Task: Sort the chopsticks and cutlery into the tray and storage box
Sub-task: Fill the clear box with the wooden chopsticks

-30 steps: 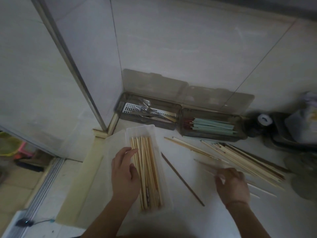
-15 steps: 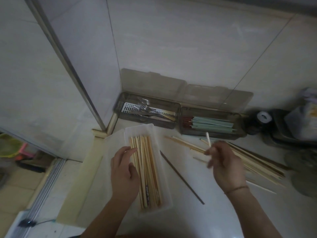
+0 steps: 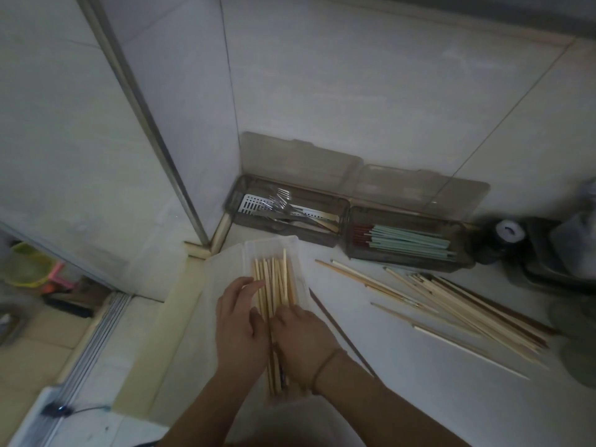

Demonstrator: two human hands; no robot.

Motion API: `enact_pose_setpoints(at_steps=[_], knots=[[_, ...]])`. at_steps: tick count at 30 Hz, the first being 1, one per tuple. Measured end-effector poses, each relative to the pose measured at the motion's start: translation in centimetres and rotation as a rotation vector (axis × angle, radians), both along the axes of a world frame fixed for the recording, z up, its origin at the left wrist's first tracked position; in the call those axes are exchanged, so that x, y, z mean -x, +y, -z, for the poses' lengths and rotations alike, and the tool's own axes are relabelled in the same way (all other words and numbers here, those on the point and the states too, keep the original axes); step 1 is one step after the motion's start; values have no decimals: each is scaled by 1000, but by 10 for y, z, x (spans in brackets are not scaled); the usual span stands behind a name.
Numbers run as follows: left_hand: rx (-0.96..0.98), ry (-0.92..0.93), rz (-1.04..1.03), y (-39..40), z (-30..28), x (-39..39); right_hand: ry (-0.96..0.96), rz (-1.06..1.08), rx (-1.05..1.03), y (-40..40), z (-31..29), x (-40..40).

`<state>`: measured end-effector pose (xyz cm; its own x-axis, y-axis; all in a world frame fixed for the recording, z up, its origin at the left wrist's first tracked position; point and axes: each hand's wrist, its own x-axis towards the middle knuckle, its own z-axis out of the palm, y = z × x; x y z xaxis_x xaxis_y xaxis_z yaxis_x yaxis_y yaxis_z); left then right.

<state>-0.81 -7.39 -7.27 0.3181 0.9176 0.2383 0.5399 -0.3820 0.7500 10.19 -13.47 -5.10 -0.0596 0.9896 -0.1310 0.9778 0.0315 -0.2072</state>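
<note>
A clear plastic tray (image 3: 274, 245) lies in front of me with several light wooden chopsticks (image 3: 274, 279) in it. My left hand (image 3: 240, 327) rests flat on their left side, fingers straight. My right hand (image 3: 301, 337) is over the tray beside it, fingers curled on a light chopstick (image 3: 285, 266) whose tip juts past the others. A pile of loose wooden chopsticks (image 3: 467, 304) lies to the right, and one dark chopstick (image 3: 338, 330) lies beside the tray. Against the wall stands a smoky storage box (image 3: 348, 227): forks (image 3: 280, 204) in its left compartment, green chopsticks (image 3: 409, 243) in its right.
The box lids (image 3: 300, 159) lean open against the tiled wall. A dark appliance (image 3: 548, 253) and a white roll (image 3: 509, 230) stand at the far right. The counter ends just left of the tray; the floor and a green bucket (image 3: 25, 266) are below.
My right hand lifted one light chopstick from the loose pile and carried it left to the tray. My left hand stayed on the chopsticks in the tray.
</note>
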Motion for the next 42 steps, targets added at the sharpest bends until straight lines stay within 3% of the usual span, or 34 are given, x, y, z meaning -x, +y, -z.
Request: enact_pose_setpoints(at_steps=[3, 7, 8, 11, 14, 18, 22, 31, 34, 36, 38, 40, 42], knots=[[7, 5, 3, 0, -2, 0, -181, -63, 47, 4, -1, 6], [0, -3, 8, 0, -3, 0, -215, -126, 33, -2, 1, 3], [-1, -4, 10, 0, -3, 1, -171, -128, -27, -5, 3, 1], [-14, -8, 23, 0, -2, 2, 193, -53, -254, -22, 3, -16], [-7, -10, 23, 0, -1, 1, 297, 263, -496, -52, 5, -60], [0, 0, 21, 0, -1, 1, 146, 830, -466, -119, 39, -127], [-21, -9, 36, 1, 0, 0, -91, 1069, -335, -186, 70, -165], [-17, -6, 30, 2, 0, 0, -276, 1083, -211, -198, 70, -154], [-5, -2, 28, 1, 0, 0, -276, 1018, -297, -176, 47, -146], [4, 1, 28, 1, 0, 0, -65, 1024, -452, -146, 16, -134], [-1, 3, 30, 1, 0, 0, 302, 1022, -663, -111, -13, -119], [-6, 6, 30, 0, -1, -1, 731, 901, -865, -78, -36, -101], [-1, 5, 30, 0, -2, 0, 1279, 784, -889, -45, -54, -74]])
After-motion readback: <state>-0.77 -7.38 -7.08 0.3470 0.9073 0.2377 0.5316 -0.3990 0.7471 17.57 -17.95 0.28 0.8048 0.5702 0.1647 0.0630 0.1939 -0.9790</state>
